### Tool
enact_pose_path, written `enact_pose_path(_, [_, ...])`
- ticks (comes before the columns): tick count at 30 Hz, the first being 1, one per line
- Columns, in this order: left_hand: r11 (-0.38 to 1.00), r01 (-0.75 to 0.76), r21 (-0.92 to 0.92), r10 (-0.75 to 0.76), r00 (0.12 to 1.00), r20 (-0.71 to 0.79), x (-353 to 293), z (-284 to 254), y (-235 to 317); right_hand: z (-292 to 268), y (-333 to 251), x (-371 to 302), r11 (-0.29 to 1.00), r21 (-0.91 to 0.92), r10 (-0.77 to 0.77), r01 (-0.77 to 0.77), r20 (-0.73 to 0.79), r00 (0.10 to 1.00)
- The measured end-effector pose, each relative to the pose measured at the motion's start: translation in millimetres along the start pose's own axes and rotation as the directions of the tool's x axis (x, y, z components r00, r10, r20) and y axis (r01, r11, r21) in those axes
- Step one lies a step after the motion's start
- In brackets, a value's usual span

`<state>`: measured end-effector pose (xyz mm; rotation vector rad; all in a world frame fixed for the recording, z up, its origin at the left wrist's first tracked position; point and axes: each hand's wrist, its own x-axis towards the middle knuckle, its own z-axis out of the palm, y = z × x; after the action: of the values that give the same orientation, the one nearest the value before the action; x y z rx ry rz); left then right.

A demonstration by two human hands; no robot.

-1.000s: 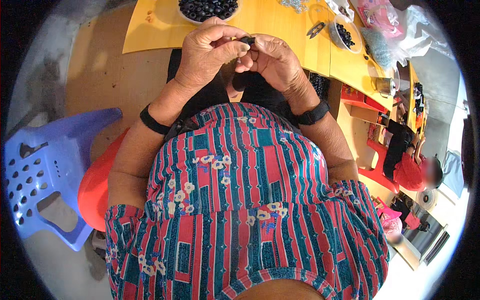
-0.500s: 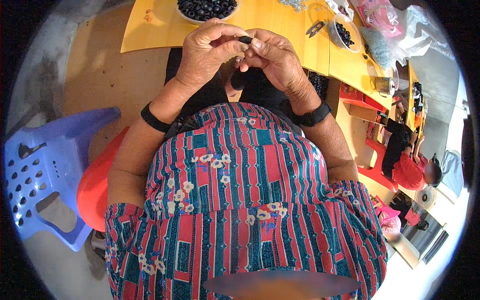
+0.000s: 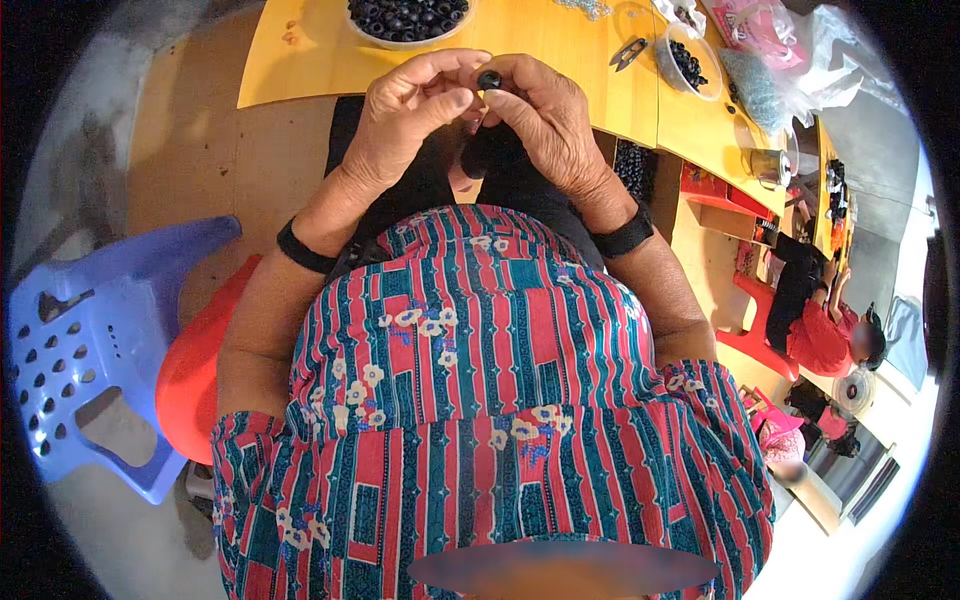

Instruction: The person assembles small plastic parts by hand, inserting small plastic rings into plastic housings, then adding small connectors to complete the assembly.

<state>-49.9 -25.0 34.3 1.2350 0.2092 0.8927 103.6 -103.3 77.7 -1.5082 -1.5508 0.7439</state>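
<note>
My left hand [image 3: 405, 125] and my right hand [image 3: 545, 120] meet in front of my chest, just before the yellow table edge [image 3: 560, 100]. Between their fingertips they pinch a small black bead [image 3: 489, 79]. Both wrists wear a black band. A white bowl [image 3: 405, 20] heaped with black beads stands on the table directly beyond my hands. A smaller clear bowl [image 3: 688, 62] with black beads sits to the right of it. My striped red and teal shirt fills the lower half of the picture.
A blue plastic stool [image 3: 85, 340] stands at my left, next to the red seat [image 3: 195, 360] under me. Small scissors [image 3: 628, 52] and plastic bags [image 3: 790, 60] lie on the table's right part. A person in red [image 3: 825, 335] sits at the far right.
Both hands stay together on the bead; the fingers have shifted slightly, turning the bead between them. Nothing else has moved.
</note>
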Motion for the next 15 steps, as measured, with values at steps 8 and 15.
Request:
enact_pose_path(8, [0.891, 0.324, -0.319, -0.316, 0.946, 0.078, -0.4, -5.8, -3.0, 4.3, -1.3, -1.3, 0.973, -0.213, -0.089, 0.094, 0.034, 0.995])
enact_pose_path(15, [0.834, 0.446, -0.325, -0.454, 0.889, 0.055, 2.8, -5.4, 0.0, 3.5, -5.8, -3.5, 0.963, -0.235, -0.118, 0.133, 0.075, 0.99])
